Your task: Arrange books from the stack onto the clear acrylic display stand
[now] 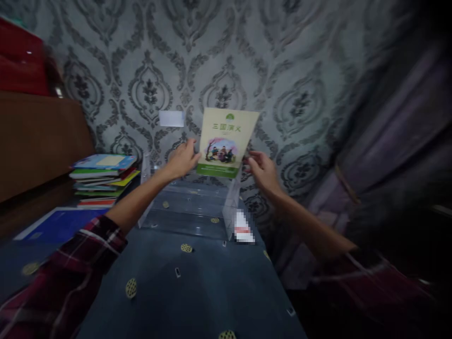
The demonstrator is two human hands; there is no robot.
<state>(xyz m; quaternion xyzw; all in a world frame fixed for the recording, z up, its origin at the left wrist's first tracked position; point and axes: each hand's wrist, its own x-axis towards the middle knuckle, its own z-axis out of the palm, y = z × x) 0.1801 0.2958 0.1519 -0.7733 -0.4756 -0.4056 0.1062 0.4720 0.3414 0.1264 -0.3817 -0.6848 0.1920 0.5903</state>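
Observation:
A cream book (228, 141) with a green lower band, Chinese title and a picture of figures under a pink tree stands upright, slightly tilted, at the back right of a clear stepped display stand (187, 219). At its left edge is my left hand (182, 159), fingers apart, the thumb close to or touching the cover. My right hand (263, 172) is beside the right edge, fingers loosely spread and curved, the tips near the book. Whether those tips touch it I cannot tell. The lower steps of the stand show through the transparent plastic.
A stack of books (104, 176) lies left of the stand, with a blue book (60, 223) flat before it. A blurred white-and-red item (243, 228) sits at the stand's right. Patterned wallpaper (148, 89) rises behind; a curtain (328, 202) hangs right of the dark tablecloth (197, 296).

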